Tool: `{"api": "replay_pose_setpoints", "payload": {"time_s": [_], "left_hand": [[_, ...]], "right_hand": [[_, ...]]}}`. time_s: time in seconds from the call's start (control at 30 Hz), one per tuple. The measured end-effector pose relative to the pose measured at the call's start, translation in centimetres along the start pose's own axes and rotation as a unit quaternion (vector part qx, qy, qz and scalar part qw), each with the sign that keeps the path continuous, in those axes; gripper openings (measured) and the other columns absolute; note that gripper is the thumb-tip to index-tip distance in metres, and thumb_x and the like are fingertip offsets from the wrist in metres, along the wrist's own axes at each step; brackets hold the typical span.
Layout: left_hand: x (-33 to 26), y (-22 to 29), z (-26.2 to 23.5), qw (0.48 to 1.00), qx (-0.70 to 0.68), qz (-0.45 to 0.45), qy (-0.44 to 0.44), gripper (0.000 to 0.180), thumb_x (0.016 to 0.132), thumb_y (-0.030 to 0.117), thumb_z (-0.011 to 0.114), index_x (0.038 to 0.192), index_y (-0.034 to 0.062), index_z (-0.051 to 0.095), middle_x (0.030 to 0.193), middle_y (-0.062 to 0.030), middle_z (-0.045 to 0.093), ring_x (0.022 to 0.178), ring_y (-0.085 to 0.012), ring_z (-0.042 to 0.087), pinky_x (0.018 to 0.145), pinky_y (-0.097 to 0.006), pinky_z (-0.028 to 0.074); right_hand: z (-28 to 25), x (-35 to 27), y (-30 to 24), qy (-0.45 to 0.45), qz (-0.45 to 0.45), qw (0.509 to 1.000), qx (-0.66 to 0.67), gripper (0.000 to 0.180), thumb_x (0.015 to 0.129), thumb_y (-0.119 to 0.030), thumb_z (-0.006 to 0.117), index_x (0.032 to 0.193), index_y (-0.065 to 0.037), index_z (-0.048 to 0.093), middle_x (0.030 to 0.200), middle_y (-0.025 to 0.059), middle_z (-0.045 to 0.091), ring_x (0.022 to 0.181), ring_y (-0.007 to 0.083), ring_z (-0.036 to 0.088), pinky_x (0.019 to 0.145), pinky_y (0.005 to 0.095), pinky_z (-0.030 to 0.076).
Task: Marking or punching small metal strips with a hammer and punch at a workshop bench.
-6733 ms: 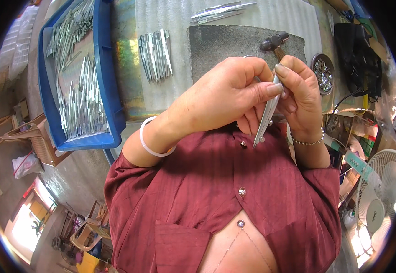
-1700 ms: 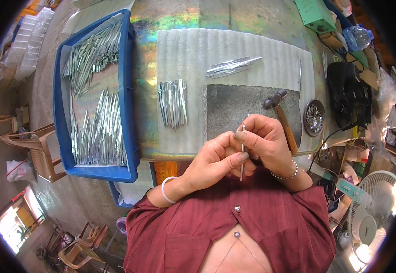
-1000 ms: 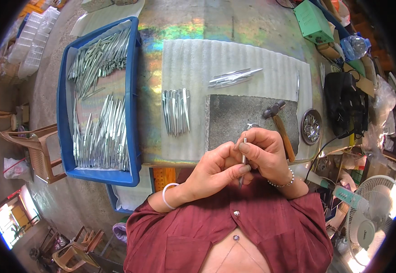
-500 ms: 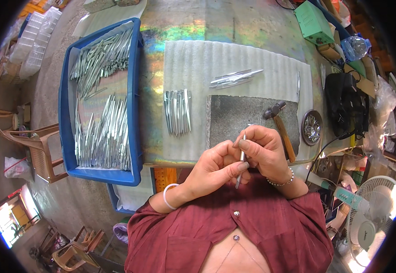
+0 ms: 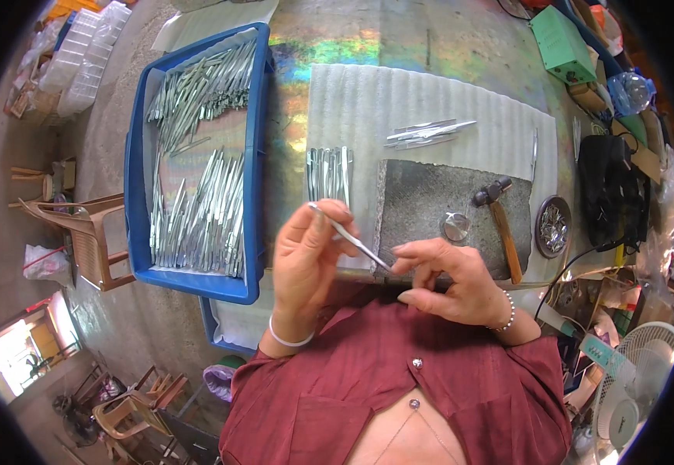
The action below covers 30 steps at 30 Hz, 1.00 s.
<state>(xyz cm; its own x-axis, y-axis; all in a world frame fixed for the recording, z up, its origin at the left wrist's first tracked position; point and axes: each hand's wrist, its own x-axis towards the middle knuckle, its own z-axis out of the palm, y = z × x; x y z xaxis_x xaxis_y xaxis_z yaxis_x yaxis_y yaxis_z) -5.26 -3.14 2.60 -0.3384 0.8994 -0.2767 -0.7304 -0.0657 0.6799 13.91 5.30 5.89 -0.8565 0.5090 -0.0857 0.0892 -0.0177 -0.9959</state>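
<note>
My left hand (image 5: 307, 252) pinches a slender silver metal piece (image 5: 361, 246) near its upper end. The piece slants down to the right, above the front edge of the worktable. Its exact kind is too small to tell. My right hand (image 5: 453, 283) is open with fingers apart, the index fingertip beside the lower end; I cannot tell if they touch. Behind the left hand lies a row of similar metal pieces (image 5: 329, 172) on a white foam sheet (image 5: 430, 93). On a dark grey plate (image 5: 414, 194) are a small round shiny object (image 5: 455, 226) and a hammer (image 5: 501, 232).
At the left, a blue tray (image 5: 253, 194) holds two heaps of silver pieces. Another small pile (image 5: 430, 133) lies on the foam. A round dish (image 5: 553, 226) of shiny bits, a black bag (image 5: 604, 190) and a green box (image 5: 561, 45) stand at the right.
My hands were together around the metal piece. Now they are apart: the left has moved up and left with the piece, and the right has let go. The round object has come into view.
</note>
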Motion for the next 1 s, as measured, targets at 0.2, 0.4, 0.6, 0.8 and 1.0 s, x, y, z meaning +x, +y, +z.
{"api": "replay_pose_setpoints", "payload": {"time_s": [0.2,0.4,0.6,0.8,1.0], "left_hand": [[3.1,1.3,-0.9,0.891,0.43,0.137,0.047,0.012,0.085,0.003,0.061,0.096,-0.0036,0.063,0.081,-0.0075,0.063,0.064,-0.0157,0.059,0.057,-0.025,0.046],[7.7,-1.4,-2.4,0.642,0.714,0.273,0.048,0.019,0.082,0.012,0.064,0.098,0.0011,0.063,0.088,-0.0157,0.062,0.073,-0.034,0.062,0.063,-0.038,0.049],[8.5,-2.2,-2.1,0.579,0.778,0.234,0.072,0.021,0.083,0.016,0.064,0.1,0.0037,0.062,0.089,-0.0135,0.062,0.074,-0.0328,0.062,0.063,-0.039,0.05],[8.2,-0.6,1.4,0.677,0.698,0.23,0.037,0.017,0.082,0.012,0.065,0.096,0.0031,0.064,0.086,-0.0128,0.061,0.069,-0.0279,0.062,0.061,-0.037,0.048],[12.6,-2.0,5.4,0.689,0.68,0.226,-0.107,0.014,0.08,0.01,0.064,0.093,0.003,0.064,0.085,-0.0144,0.061,0.079,-0.0322,0.061,0.069,-0.039,0.048]], "right_hand": [[-2.5,-2.6,0.7,0.145,-0.004,0.985,-0.098,0.028,0.079,0.002,0.064,0.106,0.0,0.059,0.082,0.0068,0.063,0.059,0.0089,0.059,0.057,0.02,0.046],[-3.3,-4.5,0.6,0.183,0.008,0.967,-0.178,0.02,0.079,0.0,0.064,0.099,0.001,0.061,0.079,0.0073,0.062,0.058,0.0098,0.059,0.055,0.022,0.046],[-4.7,-5.8,1.2,0.249,0.015,0.949,-0.193,0.02,0.08,0.0,0.064,0.099,0.001,0.061,0.081,0.0087,0.062,0.062,0.0121,0.06,0.055,0.0235,0.047],[-6.2,-5.6,1.8,0.322,0.0,0.87,-0.372,0.028,0.079,-0.002,0.064,0.106,0.002,0.057,0.097,0.0157,0.059,0.083,0.0257,0.061,0.073,0.0341,0.048],[-5.6,-6.3,3.1,0.273,0.056,0.813,-0.511,0.047,0.073,-0.002,0.061,0.118,0.0,0.048,0.112,0.0174,0.05,0.103,0.0339,0.05,0.087,0.0407,0.042]]}}
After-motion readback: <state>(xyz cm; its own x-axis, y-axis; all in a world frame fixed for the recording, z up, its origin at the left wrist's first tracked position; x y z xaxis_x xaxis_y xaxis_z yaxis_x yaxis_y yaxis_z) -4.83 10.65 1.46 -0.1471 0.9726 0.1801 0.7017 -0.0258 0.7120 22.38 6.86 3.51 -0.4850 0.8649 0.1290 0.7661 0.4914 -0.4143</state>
